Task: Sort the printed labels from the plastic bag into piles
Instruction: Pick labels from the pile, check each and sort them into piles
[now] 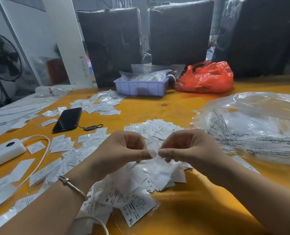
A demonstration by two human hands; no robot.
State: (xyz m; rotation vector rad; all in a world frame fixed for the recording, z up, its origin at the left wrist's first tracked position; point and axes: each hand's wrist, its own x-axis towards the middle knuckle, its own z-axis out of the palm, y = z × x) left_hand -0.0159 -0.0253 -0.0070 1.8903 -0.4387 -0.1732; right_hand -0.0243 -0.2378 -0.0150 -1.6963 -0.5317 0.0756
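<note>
**Label sort midway, bag still in your fingers**

You pinch a small clear plastic bag [153, 150] between your left hand [123, 150] and right hand [188, 146], both closed on it, above the loose heap of printed labels [140, 192] on the yellow table [200, 200]. Four rough piles lie spread beyond it (edges blur together), so sorting looks partly done. One phone [67, 119], one purple tray [140, 87], one red bag [207, 77].

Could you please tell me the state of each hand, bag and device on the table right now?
left hand: pinching small clear packet
right hand: pinching same packet
small clear packet: held above label pile
large clear bag: lying crumpled
red bag: crumpled
phone: screen dark
purple bin: holding bags
</note>
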